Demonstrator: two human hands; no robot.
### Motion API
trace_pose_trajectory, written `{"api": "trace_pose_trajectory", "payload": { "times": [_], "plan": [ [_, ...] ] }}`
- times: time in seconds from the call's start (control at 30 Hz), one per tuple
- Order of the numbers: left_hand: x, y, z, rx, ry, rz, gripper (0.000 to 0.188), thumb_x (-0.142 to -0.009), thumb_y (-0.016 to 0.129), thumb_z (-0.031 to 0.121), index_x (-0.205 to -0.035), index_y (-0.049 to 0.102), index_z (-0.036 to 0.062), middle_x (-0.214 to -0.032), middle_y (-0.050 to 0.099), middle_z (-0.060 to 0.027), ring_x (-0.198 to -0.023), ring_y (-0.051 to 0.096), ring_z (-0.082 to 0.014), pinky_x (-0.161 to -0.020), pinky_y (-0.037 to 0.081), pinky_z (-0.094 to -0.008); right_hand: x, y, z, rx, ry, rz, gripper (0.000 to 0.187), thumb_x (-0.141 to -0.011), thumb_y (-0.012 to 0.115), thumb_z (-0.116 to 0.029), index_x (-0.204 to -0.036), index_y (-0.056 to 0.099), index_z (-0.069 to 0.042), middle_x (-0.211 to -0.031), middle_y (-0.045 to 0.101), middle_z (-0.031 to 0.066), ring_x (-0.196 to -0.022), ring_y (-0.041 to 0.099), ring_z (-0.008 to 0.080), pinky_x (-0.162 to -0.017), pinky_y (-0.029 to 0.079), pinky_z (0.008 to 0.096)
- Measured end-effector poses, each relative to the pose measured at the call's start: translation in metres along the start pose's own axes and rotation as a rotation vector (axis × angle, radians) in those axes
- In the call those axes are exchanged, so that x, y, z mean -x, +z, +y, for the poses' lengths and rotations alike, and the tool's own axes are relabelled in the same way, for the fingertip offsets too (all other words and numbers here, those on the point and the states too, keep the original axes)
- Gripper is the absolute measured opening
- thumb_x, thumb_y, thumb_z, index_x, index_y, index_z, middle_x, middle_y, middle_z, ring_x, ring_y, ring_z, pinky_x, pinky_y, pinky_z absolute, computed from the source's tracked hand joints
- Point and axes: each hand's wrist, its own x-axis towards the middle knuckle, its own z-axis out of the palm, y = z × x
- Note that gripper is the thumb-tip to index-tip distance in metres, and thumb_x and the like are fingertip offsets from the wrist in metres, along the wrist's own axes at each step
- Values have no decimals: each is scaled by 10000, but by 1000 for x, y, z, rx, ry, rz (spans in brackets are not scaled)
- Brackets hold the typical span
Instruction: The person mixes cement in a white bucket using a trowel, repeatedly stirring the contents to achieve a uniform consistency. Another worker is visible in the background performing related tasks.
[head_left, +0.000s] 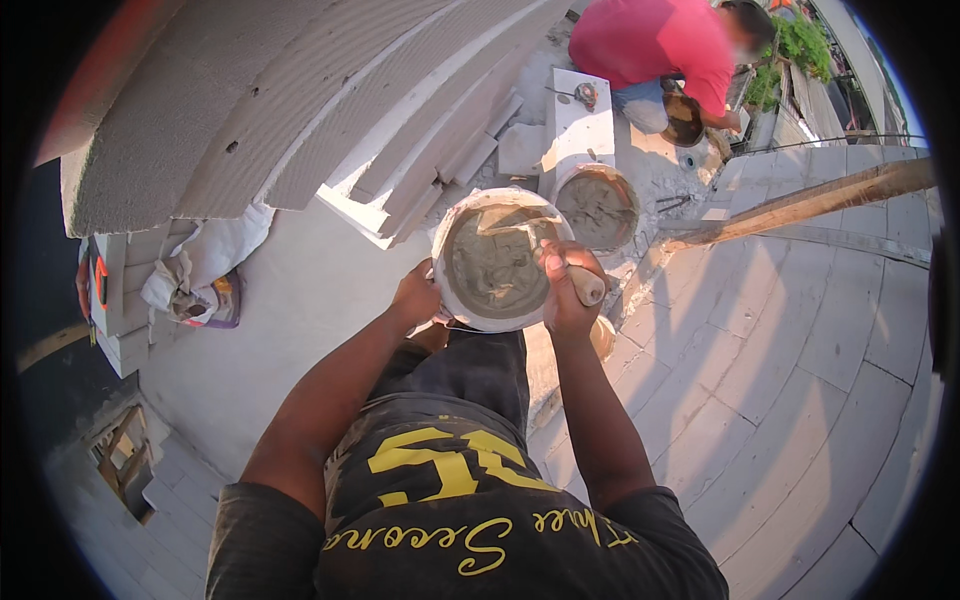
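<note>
In front of my body is a round pale bucket (487,322) with wet grey mortar (492,268) in it. My left hand (417,296) is closed on the bucket's left side, some of the fingers hidden. On the right, my right hand (572,295) grips a trowel (591,288) by its light wooden handle, close to the rim. The trowel's metal part reaches over the mortar, and its blade is partly coated. Just beyond, to the right, stands a second bucket (628,232) that also contains mortar.
Large pale blocks (330,110) are stacked at the upper left. A white block wall (790,310) runs along the right, with a wooden beam (800,206) across it. A person in red (645,45) crouches at the back. A white sack (215,255) lies left.
</note>
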Motion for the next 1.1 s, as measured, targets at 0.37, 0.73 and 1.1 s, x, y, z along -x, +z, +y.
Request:
{"api": "trace_pose_trajectory", "payload": {
  "times": [0.37, 0.73, 1.1],
  "plan": [
    [-11, 3, -21, 9, 113, 41, 490, -855, 493, 38, -1345, 483, 28, -1119, 650, -249, -1013, 661, -347, -871, 517, -408, 5, -26, -31, -147, 197, -58, 115, -819, 720, -60, -837, 645, 26, -792, 658, 64, -759, 612, 130, -709, 471, 263],
    [-19, 4, -31, 12, 66, 15, 504, -853, 494, 54, -1356, 478, 32, -1116, 649, -256, -1018, 662, -338, -873, 516, -417, 36, -15, 17, 50, 61, -349, 89, -848, 676, -32, -820, 603, 10, -826, 632, 77, -789, 592, 177, -747, 458, 290],
    [-24, 5, -34, -15, 94, 18, 517, -837, 520, 49, -1351, 480, 18, -1163, 627, -265, -1082, 625, -379, -919, 491, -425, 3, 22, 10, -59, -91, -117, 81, -873, 660, -38, -867, 581, -28, -856, 599, 76, -859, 559, 188, -961, 431, 397]
  ]
}}
